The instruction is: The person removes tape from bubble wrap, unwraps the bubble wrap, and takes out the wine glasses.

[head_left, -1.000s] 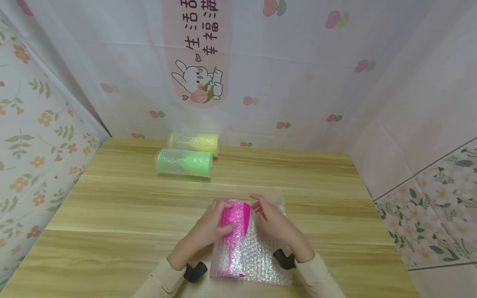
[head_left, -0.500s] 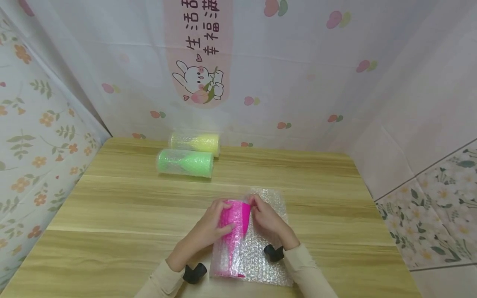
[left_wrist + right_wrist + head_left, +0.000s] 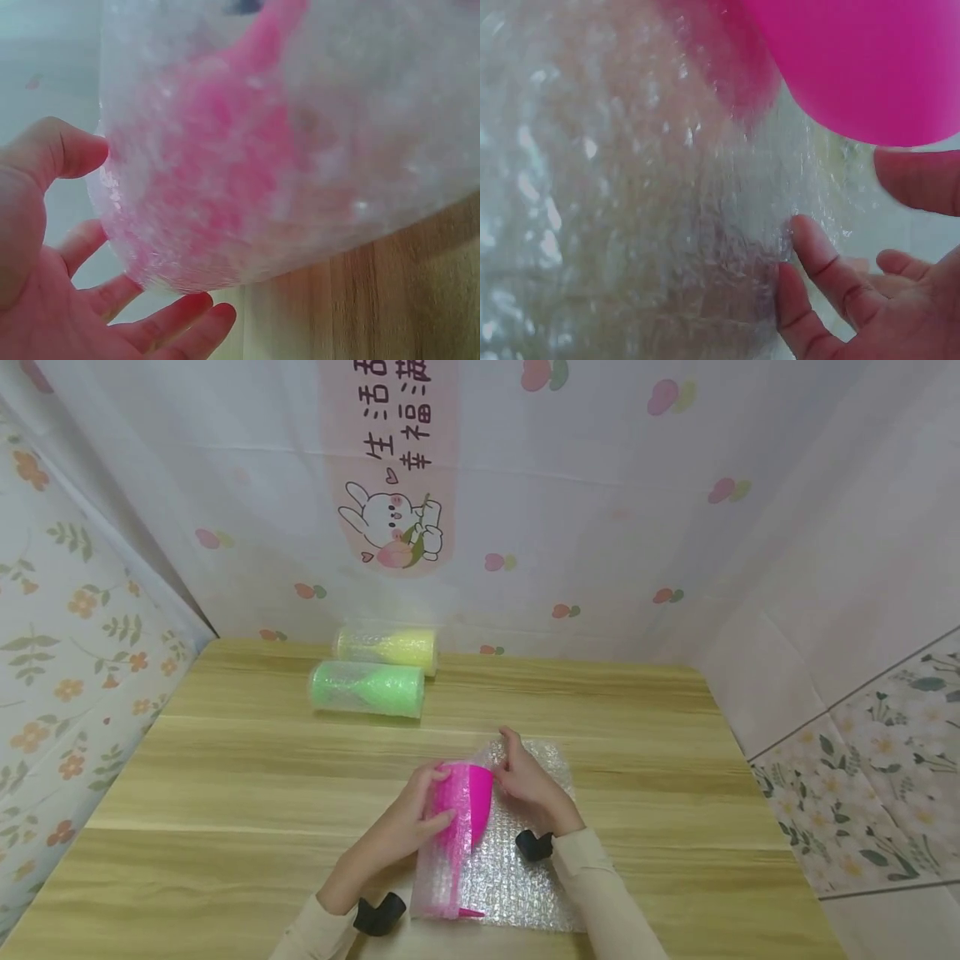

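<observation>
Behind, at 12 o'clock, a printed white curtain (image 3: pixel 547 518); in front of it, a wood-grain table (image 3: pixel 652 752). Spread there, clear bubble wrap (image 3: pixel 517 885), folded over from the 9 o'clock side, flat toward 3 o'clock. Partly inside the fold, a pink goblet (image 3: pixel 482 802) lying on its side, bowl toward 12 o'clock, foot toward 6, the bowl's 3 o'clock flank bare. At 11 o'clock from it, a green goblet (image 3: pixel 390 692) and, just beyond, a yellow goblet (image 3: pixel 411 649), both wrapped. At 10 o'clock, the left hand (image 3: pixel 417 808), thumb and fingers curled round the wrapped bowl. At 2 o'clock, the right hand (image 3: pixel 527 781), fingers spread, tips against the bubble wrap, thumb beside the rim. Looks like light, smooth plastic: probably slippery where bare, apt to roll, with soft, springy padding. Best held across the bowl, sparing the slim stem.
</observation>
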A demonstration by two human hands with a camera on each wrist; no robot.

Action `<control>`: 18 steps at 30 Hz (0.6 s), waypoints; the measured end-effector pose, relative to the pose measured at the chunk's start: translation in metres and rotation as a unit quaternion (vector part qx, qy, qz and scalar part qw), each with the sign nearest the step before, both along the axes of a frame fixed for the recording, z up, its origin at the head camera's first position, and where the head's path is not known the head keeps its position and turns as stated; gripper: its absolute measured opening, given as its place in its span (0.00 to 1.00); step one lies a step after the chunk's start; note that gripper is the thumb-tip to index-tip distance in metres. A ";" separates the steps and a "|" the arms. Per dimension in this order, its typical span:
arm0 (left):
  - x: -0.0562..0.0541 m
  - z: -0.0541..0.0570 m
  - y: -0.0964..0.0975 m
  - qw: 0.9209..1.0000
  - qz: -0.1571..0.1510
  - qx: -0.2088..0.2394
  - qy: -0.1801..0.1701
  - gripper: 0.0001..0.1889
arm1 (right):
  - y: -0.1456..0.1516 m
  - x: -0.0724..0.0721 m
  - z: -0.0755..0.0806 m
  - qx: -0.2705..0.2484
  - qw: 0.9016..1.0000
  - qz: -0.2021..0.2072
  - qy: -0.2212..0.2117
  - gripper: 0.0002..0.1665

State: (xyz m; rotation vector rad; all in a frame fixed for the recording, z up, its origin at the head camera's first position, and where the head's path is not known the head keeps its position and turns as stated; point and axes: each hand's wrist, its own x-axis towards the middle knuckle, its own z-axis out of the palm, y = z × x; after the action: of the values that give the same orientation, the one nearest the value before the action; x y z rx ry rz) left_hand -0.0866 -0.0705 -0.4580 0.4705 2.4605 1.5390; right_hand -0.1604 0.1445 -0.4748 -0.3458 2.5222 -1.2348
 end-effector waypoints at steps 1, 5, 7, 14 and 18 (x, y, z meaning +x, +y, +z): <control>0.000 0.000 -0.001 1.000 0.002 0.002 -0.004 0.24 | 0.000 0.000 0.001 0.000 1.000 -0.006 -0.001 0.40; 0.002 0.005 -0.003 1.000 0.015 0.003 -0.007 0.24 | 0.000 0.003 0.003 -0.002 1.000 0.004 0.016 0.31; 0.004 0.009 -0.001 1.000 0.019 -0.004 0.001 0.24 | -0.001 0.005 0.003 0.014 0.999 0.021 0.040 0.24; 0.018 0.034 0.016 0.993 -0.015 -0.052 0.105 0.20 | -0.018 0.012 0.002 0.158 0.980 0.055 0.109 0.25; 0.026 0.045 0.021 0.985 -0.022 -0.087 0.145 0.16 | -0.030 0.015 0.000 0.253 0.955 0.062 0.140 0.30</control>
State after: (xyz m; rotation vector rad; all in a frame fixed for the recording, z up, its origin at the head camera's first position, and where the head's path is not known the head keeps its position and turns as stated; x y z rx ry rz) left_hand -0.0610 -0.0493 -0.4131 0.7578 2.7482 1.3009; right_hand -0.1457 0.1148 -0.4748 -0.5698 2.8808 -0.4852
